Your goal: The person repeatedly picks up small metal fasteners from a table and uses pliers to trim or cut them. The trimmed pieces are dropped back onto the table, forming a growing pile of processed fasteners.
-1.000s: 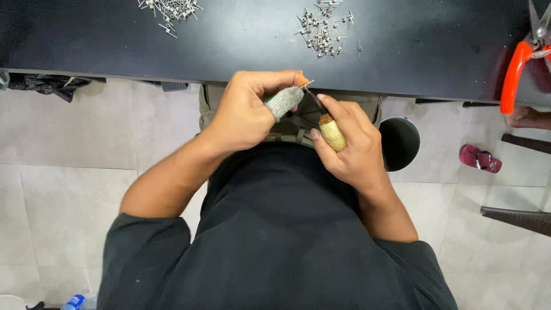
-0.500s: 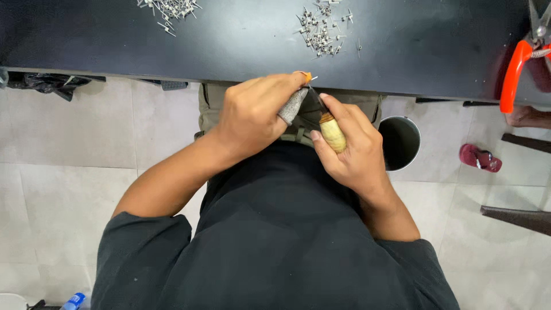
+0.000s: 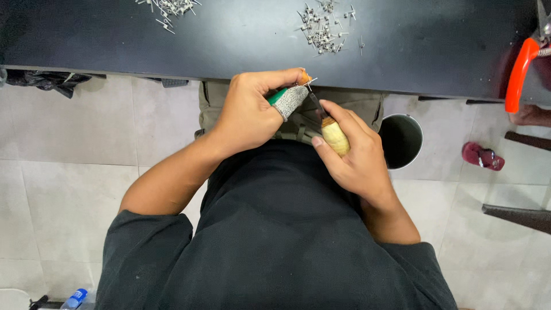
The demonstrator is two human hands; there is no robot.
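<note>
My left hand (image 3: 249, 112) is closed, pinching a tiny metal part (image 3: 310, 82) between an orange-capped fingertip and a thumb wearing a grey knitted cot (image 3: 290, 100). A green bit shows under that thumb. My right hand (image 3: 353, 155) grips a small knife by its pale wooden handle (image 3: 334, 136), its thin dark blade (image 3: 316, 103) pointing up against the grey thumb cot, just below the metal part. Both hands are held over my lap, in front of the black table edge (image 3: 229, 72).
Two heaps of small metal parts lie on the black table, one at centre (image 3: 324, 31), one at far left (image 3: 169, 8). An orange-handled tool (image 3: 519, 72) rests at the table's right. A dark round bin (image 3: 402, 140) and a red slipper (image 3: 483, 156) are on the tiled floor.
My left hand has shifted slightly left and rotated, showing more of the grey cot and the green bit. The right hand and knife have barely moved.
</note>
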